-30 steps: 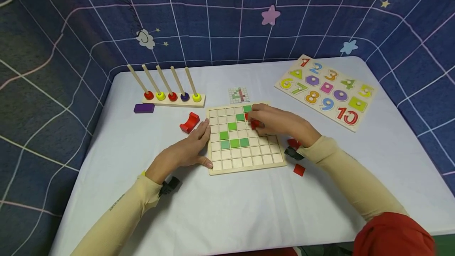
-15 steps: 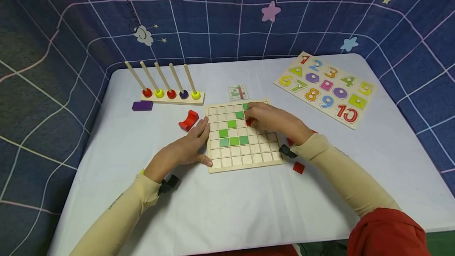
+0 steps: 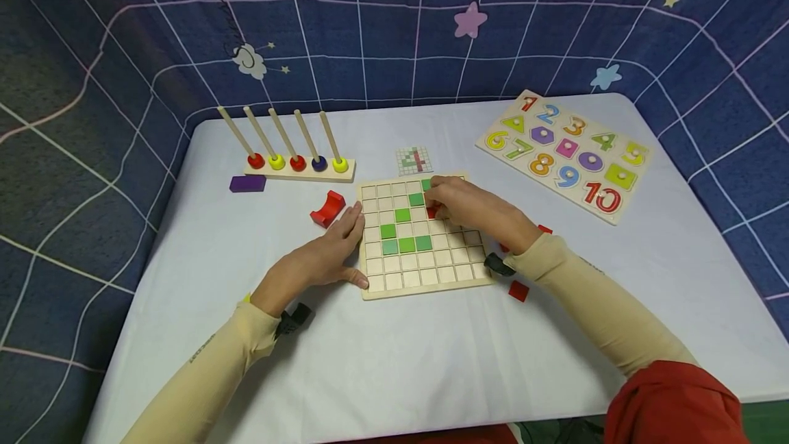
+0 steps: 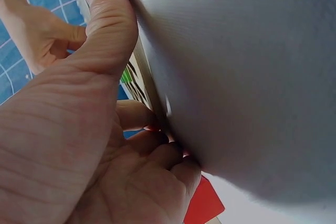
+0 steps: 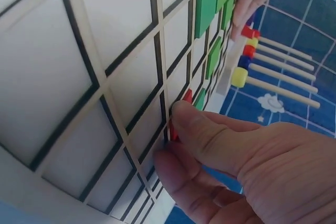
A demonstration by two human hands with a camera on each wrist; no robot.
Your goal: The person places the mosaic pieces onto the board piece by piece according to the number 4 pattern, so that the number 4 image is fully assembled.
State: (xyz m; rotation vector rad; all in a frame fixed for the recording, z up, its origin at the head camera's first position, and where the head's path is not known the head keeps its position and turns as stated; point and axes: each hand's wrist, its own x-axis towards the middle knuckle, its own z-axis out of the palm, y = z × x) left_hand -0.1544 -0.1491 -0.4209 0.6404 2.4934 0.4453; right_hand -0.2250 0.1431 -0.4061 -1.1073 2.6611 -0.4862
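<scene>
A wooden grid board (image 3: 425, 279) lies mid-table, with several green tiles (image 3: 403, 215) in its cells. My left hand (image 3: 323, 252) rests along its left edge, fingers spread, thumb near the lower corner. In the left wrist view, the left thumb (image 4: 107, 24) lies against the board's edge. Over the upper right cells, my right hand (image 3: 477, 207) pinches a red square tile (image 3: 432, 212). The right wrist view shows that red tile (image 5: 174, 130) between thumb and fingertips, right at a cell. Another red tile (image 5: 187, 96) sits just beyond it.
Loose red tiles (image 3: 518, 290) lie right of the board, some partly behind the right wrist. A small pattern card (image 3: 414, 160) lies behind it. Around stand a peg stacker (image 3: 302, 171), a purple block (image 3: 247, 184), a red arch block (image 3: 328, 209) and a number puzzle (image 3: 564, 153).
My right hand has moved slightly left and lowered the red tile to the board, then stayed almost still. My left hand has kept its place at the board's edge.
</scene>
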